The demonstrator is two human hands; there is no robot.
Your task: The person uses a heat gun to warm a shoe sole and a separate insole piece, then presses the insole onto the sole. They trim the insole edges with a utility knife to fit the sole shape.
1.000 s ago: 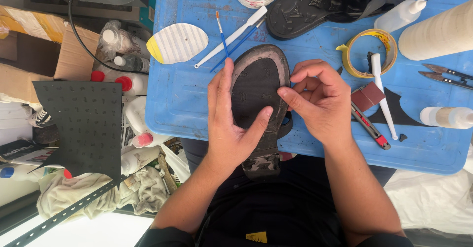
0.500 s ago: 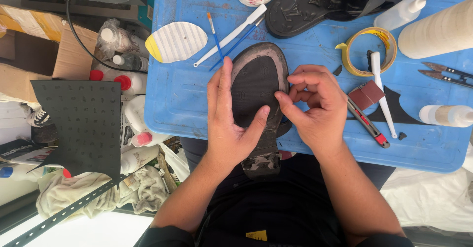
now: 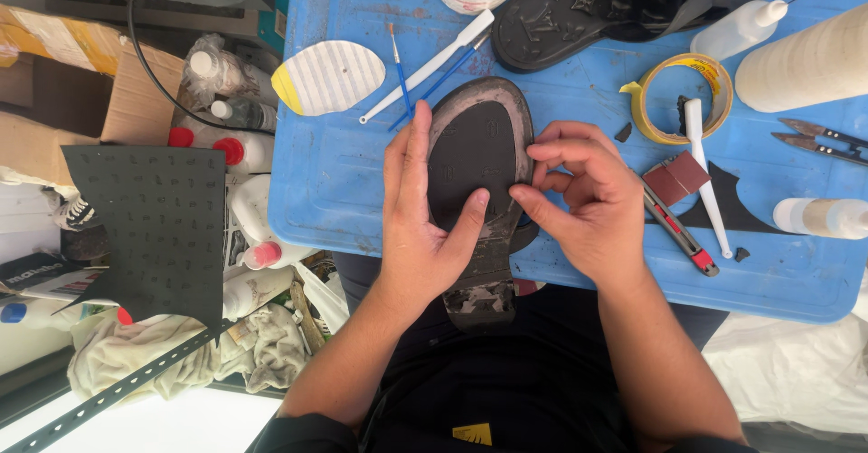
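On blue table (image 3: 344, 191), ridged rubber sole (image 3: 475, 159)

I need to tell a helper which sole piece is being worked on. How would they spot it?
On the blue tray, find the upturned shoe between the left hand and right hand. The black rubber sole patch lies on its grey forepart, unlike the white ribbed piece.
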